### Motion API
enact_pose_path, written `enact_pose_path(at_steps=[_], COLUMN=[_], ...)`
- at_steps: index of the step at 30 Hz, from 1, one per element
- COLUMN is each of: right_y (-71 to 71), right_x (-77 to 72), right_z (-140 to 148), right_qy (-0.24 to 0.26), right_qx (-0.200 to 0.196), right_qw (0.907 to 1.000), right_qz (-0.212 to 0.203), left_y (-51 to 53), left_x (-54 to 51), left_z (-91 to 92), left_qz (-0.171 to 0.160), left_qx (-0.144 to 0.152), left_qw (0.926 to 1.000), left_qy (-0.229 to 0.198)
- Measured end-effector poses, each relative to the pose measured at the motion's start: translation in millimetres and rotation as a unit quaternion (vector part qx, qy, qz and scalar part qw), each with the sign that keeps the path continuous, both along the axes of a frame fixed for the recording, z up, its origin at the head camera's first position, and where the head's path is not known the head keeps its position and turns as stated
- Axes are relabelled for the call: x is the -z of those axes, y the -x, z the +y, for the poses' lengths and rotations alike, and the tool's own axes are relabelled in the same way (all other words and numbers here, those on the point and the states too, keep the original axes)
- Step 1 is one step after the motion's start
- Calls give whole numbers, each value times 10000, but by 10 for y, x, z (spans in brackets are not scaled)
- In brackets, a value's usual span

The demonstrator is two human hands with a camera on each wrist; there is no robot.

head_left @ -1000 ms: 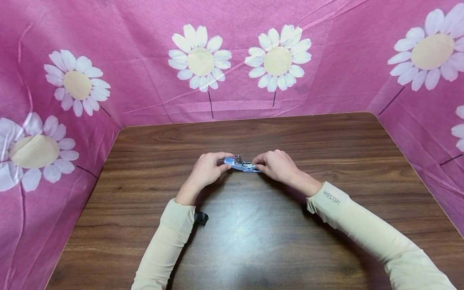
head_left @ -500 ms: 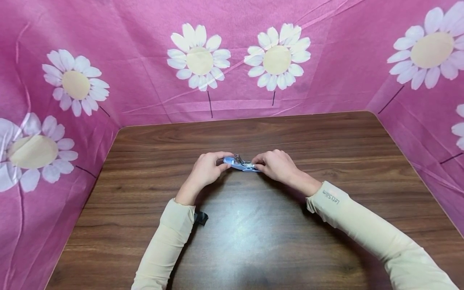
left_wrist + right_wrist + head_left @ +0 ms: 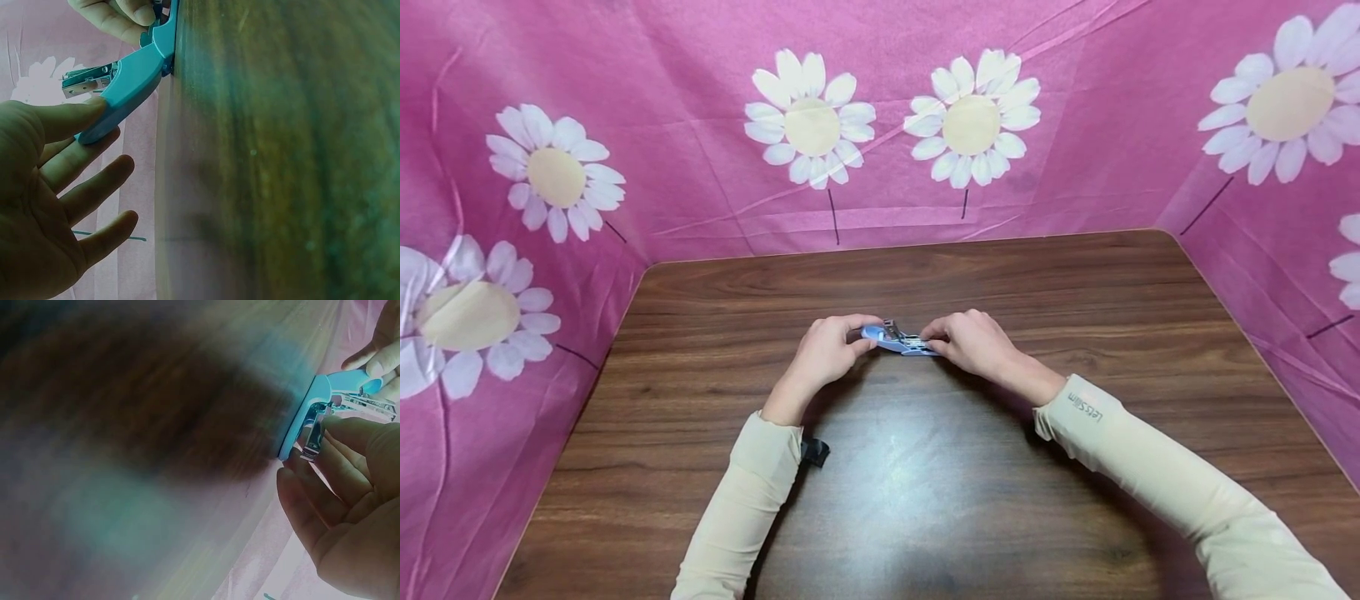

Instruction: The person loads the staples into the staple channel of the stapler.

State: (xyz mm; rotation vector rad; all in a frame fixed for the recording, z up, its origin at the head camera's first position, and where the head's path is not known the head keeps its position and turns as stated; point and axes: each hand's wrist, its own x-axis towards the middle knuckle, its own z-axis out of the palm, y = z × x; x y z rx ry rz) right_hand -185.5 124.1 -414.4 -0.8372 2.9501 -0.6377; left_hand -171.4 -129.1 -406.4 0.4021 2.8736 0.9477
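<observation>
Pink daisy-print cloth (image 3: 647, 150) walls the left and runs round behind the wooden table (image 3: 880, 279). A black object (image 3: 815, 452) juts from beside the left sleeve (image 3: 737, 500), which partly hides it. The left hand (image 3: 826, 350) pinches one end of an opened blue stapler (image 3: 891, 340) at mid-table – other fingers spread. The right hand (image 3: 976, 343) pinches its far end – covering it from above – and a lettered right sleeve (image 3: 1150, 467) follows.

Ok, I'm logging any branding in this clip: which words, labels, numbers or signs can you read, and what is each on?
"Let's Slim": on the right sleeve, upside down in the head view; too small to be sure of apostrophe or spacing.
Blue stapler: no readable text; any marks on it are too small or blurred.
</observation>
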Motion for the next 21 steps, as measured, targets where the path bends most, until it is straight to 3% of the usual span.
enact_pose_path(at_steps=[21], right_y=[13], right_x=[10], right_z=[162], right_qy=[189], right_qx=[137], right_qw=[9991], right_qz=[-349], left_y=[-6], left_x=[-3], left_z=[4], left_qz=[74], left_qx=[-40], left_qw=[9998], left_qy=[174])
